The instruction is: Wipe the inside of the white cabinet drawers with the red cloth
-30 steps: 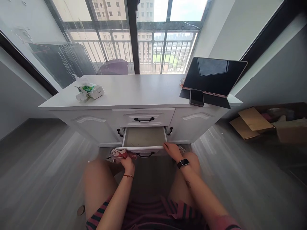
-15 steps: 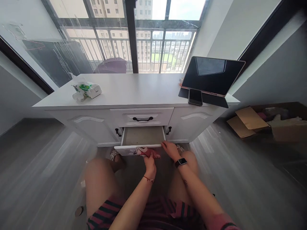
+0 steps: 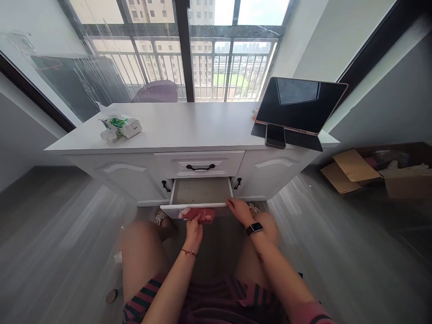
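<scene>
My left hand (image 3: 195, 228) is closed on a red and pale cloth (image 3: 202, 215), which lies against the outer front of a pulled-out drawer (image 3: 201, 191). The cloth covers the middle of that front, where its handle is hidden. Nothing but a few specks shows on the drawer's floor. At the drawer's right front corner, my right hand (image 3: 240, 211) grips the top edge of the front panel, fingers bent over it. A dark watch (image 3: 254, 228) is on the right wrist.
The white cabinet (image 3: 189, 126) bears a tissue pack (image 3: 124, 126) at left, and a tablet (image 3: 300, 105) and a phone (image 3: 275, 136) at right. Above is a shut drawer with a black handle (image 3: 200, 167). An open cardboard box (image 3: 403, 186) stands on the floor at right.
My left hand and the cloth have moved left along the drawer front. My right hand has stayed at the corner, and the drawer is pulled out as before.
</scene>
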A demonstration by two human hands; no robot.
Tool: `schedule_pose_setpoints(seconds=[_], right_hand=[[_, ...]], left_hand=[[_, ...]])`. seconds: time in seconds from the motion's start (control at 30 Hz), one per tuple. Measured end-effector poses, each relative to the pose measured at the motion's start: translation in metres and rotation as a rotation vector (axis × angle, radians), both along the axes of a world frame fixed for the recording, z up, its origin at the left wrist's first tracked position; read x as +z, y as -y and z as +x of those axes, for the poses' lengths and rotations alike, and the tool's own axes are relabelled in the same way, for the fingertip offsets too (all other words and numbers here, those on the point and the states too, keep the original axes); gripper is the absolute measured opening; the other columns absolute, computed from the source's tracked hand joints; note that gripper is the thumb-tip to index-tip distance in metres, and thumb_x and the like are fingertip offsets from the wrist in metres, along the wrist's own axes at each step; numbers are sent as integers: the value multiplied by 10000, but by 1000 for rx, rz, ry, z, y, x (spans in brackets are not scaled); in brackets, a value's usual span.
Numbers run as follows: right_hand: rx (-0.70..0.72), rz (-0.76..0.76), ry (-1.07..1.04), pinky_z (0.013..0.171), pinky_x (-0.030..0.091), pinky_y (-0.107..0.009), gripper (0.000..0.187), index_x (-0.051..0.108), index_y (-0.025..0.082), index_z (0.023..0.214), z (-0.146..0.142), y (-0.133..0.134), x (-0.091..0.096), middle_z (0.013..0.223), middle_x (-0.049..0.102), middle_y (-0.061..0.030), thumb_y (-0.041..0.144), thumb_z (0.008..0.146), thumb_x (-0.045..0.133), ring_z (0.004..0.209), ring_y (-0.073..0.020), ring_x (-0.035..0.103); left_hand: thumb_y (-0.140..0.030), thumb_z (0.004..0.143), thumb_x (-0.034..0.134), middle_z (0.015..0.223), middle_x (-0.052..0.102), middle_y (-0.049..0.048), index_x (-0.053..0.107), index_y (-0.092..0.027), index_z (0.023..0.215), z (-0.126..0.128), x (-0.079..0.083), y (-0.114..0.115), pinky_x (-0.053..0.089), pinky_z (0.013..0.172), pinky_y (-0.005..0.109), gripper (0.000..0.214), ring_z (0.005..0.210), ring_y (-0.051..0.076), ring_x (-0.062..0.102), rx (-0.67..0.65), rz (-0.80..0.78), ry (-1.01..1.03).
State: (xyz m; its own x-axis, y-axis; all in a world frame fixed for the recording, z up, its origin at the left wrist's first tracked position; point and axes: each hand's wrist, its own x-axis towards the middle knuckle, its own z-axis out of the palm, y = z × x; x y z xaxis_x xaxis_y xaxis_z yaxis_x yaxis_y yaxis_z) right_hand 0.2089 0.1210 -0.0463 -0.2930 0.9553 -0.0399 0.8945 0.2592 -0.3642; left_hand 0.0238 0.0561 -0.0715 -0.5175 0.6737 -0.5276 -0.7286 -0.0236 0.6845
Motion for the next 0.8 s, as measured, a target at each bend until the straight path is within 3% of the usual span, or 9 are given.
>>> schedule_pose_setpoints(seconds=[0.23, 0.4, 0.53, 0.67, 0.73, 0.8], right_hand=[[13, -5, -60, 748, 407, -266, 329, 664, 194, 1037, 2, 2, 0, 1016, 722, -72, 366, 985, 389, 920, -202, 657], [13, -7, -103, 781, 426, -277, 328, 662, 180, 1046, 0, 1, -2, 1001, 716, -76, 360, 980, 396, 913, -205, 648], [45, 39, -209, 857, 437, -311, 335, 645, 184, 1076, -12, 7, -5, 1039, 693, -86, 362, 987, 376, 976, -217, 621], [171, 64, -451, 967, 418, -379, 316, 646, 195, 1116, -39, 33, -7, 1124, 667, -109, 382, 960, 445, 1086, -240, 578], [265, -3, -612, 1046, 372, -399, 330, 615, 224, 1192, -56, 53, -10, 1259, 608, -99, 396, 931, 509, 1194, -236, 520], [294, -176, -793, 1080, 351, -406, 452, 536, 254, 1299, -72, 73, -16, 1364, 536, -85, 424, 883, 586, 1252, -231, 483]], left_hand=[[91, 699, 565, 785, 636, -17, 579, -171, 792, -66, 12, 9, 473, 789, 263, 279, 683, 90, 592, 187, -89, -108], [78, 672, 556, 788, 627, -9, 590, -168, 778, -94, 16, 16, 477, 704, 247, 270, 672, 101, 575, 235, -114, -123], [62, 651, 566, 750, 629, -5, 607, -170, 743, -92, 15, 28, 476, 634, 239, 253, 646, 114, 566, 214, -146, -101], [16, 696, 576, 792, 677, 15, 643, -167, 797, -73, 19, 43, 495, 613, 235, 219, 664, 128, 606, 99, -130, 20], [-40, 739, 608, 881, 708, 37, 673, -163, 894, -60, 22, 51, 525, 661, 249, 209, 734, 143, 648, 16, -83, 98], [-101, 775, 632, 963, 720, 64, 679, -160, 997, -48, 22, 59, 549, 713, 280, 234, 794, 166, 677, -74, -51, 140]])
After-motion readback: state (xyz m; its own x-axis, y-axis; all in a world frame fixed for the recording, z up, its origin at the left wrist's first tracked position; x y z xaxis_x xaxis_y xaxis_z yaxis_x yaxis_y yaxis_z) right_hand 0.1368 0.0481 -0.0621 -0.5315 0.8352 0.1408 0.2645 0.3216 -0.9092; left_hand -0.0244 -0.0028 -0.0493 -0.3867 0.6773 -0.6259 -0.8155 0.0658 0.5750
